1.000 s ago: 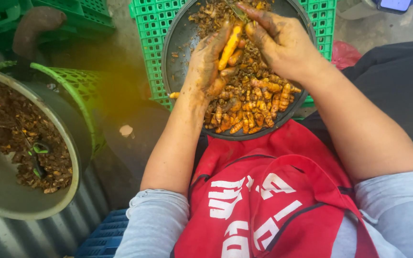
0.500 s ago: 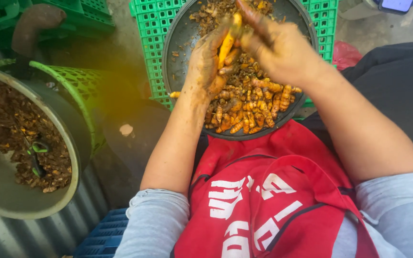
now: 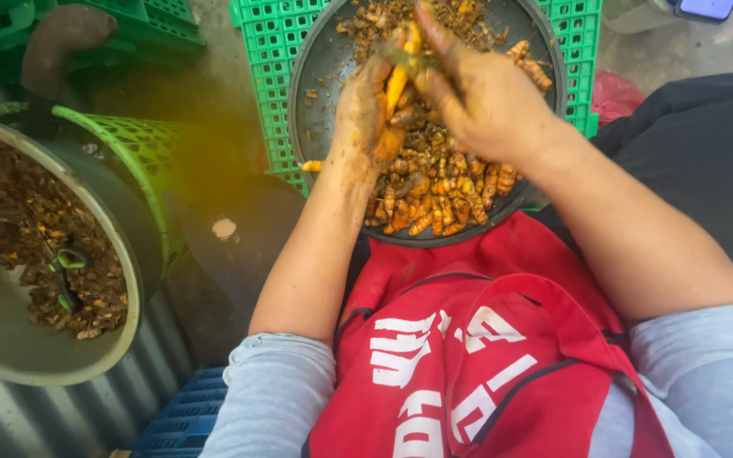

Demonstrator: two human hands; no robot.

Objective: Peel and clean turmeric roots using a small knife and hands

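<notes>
I see both hands meet over the round dark metal pan (image 3: pixel 316 85) at twelve o'clock. My left hand (image 3: pixel 366 110) has its grip clenched on a bright orange turmeric finger (image 3: pixel 397 80), long axis running twelve to six; my right hand (image 3: pixel 485 93) pinches its upper end.

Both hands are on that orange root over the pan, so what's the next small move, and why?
Probably pull the orange turmeric root free and rub the soil off it above the round grey metal pan. The left hand cradles the root upright while the right hand pinches its dirt-caked top, and loose scraps already lie in the pan beneath.
</notes>
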